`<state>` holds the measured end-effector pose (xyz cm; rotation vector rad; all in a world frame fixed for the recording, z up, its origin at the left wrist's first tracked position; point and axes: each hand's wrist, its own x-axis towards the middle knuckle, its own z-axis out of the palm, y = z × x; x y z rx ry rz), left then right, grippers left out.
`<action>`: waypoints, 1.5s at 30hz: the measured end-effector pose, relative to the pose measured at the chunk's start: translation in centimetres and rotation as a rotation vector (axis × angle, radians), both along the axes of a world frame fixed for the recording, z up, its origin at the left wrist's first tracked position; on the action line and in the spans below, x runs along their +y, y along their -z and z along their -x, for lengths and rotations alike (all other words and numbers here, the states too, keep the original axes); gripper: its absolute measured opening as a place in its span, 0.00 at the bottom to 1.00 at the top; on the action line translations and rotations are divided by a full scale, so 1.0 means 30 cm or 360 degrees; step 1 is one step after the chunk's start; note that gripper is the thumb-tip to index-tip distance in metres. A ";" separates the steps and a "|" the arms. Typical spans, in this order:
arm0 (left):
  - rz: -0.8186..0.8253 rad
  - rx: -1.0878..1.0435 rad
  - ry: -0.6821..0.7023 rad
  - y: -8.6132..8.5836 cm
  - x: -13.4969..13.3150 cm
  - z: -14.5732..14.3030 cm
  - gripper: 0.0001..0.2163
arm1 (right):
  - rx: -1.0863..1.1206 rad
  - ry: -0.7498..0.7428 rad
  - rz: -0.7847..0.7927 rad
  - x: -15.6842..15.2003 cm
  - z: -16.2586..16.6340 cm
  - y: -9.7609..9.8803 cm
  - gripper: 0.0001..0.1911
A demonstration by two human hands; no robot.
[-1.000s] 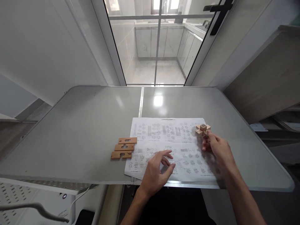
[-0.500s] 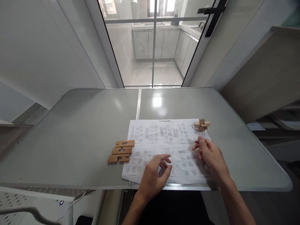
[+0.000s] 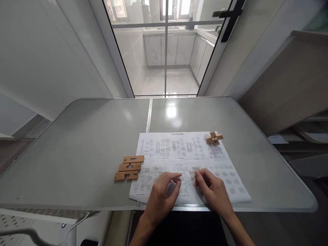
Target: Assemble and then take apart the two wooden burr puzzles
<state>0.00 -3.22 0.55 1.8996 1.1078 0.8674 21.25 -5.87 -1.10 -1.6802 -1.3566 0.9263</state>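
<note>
A printed sheet of paper (image 3: 166,164) with rows of small line drawings lies on the table under both hands. Over its lower middle is my left hand (image 3: 162,193), thumb and fingers curved with a gap between them and nothing held. My right hand (image 3: 214,191) is to the right, its thumb and fingers pressed together near the paper; what they hold, if anything, is hidden. An interlocked wooden burr puzzle (image 3: 214,138) rests on the sheet's far right corner. Left of my left hand lie three flat wooden puzzle pieces (image 3: 130,167), cut with slots and marked with numerals.
The grey table (image 3: 77,153) has a metal seam and a raised metal rim. Beyond its far edge stands a glass door (image 3: 153,78) with a black handle (image 3: 228,13). A shelf unit (image 3: 294,89) is on the right. A white cable (image 3: 75,225) hangs at lower left.
My right hand has moved left and nearer, away from the burr puzzle, and its fingers have drawn together. My left hand has stayed nearly in place. The view has shifted slightly.
</note>
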 end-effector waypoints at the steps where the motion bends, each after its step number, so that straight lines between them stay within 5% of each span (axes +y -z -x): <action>1: -0.0127 0.0100 -0.0034 0.002 0.005 0.020 0.12 | 0.0004 0.0006 -0.0007 -0.001 0.000 -0.003 0.25; 7: -0.0654 0.0724 -0.0508 0.019 0.075 0.232 0.17 | 0.0070 -0.0023 0.0030 -0.009 0.001 -0.007 0.25; 14: -0.0483 0.1205 -0.0961 0.071 0.123 0.413 0.31 | 0.0083 -0.0039 0.0043 -0.011 0.002 -0.006 0.25; 18: -0.0310 0.1245 -0.0884 0.114 0.129 0.428 0.32 | 0.0064 -0.0033 0.0019 -0.009 0.006 -0.006 0.26; 26: -0.0305 0.1281 -0.0806 0.137 0.131 0.352 0.31 | 0.0038 -0.0081 0.0000 -0.003 -0.006 0.016 0.26; 35: -0.0528 0.1267 -0.0630 0.169 0.076 0.115 0.33 | 0.0066 -0.0024 0.0003 0.000 0.006 0.000 0.26; 45: -0.0395 0.0639 -0.0366 0.077 0.051 -0.024 0.35 | 0.0014 -0.0038 -0.0050 0.000 0.008 -0.005 0.26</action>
